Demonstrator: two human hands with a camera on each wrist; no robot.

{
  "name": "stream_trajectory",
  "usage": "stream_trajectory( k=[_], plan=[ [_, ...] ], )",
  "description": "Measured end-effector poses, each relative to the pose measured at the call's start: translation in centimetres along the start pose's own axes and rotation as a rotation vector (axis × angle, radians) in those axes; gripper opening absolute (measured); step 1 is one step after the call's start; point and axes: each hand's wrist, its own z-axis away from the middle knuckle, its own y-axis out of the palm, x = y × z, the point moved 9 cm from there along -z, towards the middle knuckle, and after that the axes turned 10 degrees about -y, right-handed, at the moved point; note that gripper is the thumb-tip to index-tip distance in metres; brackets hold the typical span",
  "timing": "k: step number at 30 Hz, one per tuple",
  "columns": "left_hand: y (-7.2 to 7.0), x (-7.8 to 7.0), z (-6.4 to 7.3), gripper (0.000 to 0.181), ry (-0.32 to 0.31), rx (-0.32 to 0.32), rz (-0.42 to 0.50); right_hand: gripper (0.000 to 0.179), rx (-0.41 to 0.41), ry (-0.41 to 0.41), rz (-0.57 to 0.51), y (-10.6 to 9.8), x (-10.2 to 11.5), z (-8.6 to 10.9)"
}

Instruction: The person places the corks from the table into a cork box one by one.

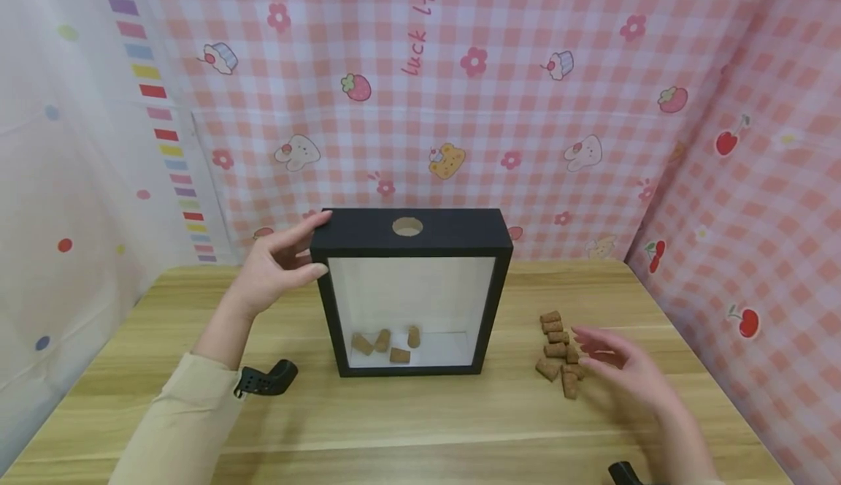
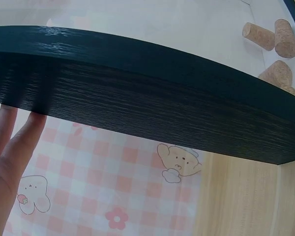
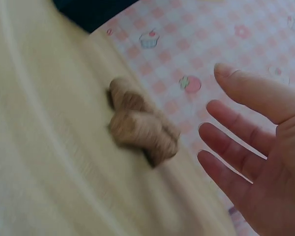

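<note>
A black box frame [image 1: 412, 242] with a clear front and a round hole in its top stands upright on the table. Inside, several corks [image 1: 399, 356] lie at the bottom. My left hand [image 1: 276, 258] holds the frame's upper left corner, thumb at the front edge and index finger on top. In the left wrist view, fingertips [image 2: 37, 118] meet the black side. To the right of the frame lies a pile of loose corks [image 1: 555, 350]. My right hand [image 1: 624, 368] hovers just right of that pile, fingers relaxed and apart from the thumb, nothing held.
The wooden table [image 1: 394, 426] ends at the back against a pink checked cloth [image 1: 420, 127]. Another patterned cloth [image 1: 742, 251] hangs along the right side, and a white dotted one [image 1: 72, 178] on the left. A black wrist mount [image 1: 269, 379] sticks out from the left sleeve.
</note>
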Motion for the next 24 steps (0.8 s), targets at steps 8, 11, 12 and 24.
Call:
stream_trajectory(
  k=[8,11,12,24],
  plan=[
    [0.0,0.0,0.0,0.066,0.007,0.005,0.018,0.044,0.036,0.009,-0.016,0.3,-1.6,1.5],
    [0.0,0.1,0.0,0.066,0.002,0.002,0.009,0.043,0.064,0.005,-0.009,0.6,-2.0,1.8],
    [0.0,0.1,0.0,0.066,0.001,0.001,0.009,0.043,0.069,0.002,-0.007,0.7,-2.1,1.9],
    [0.0,0.2,0.0,0.066,-0.004,-0.009,-0.002,0.034,0.081,-0.019,-0.020,0.9,-2.8,2.3]
  ],
)
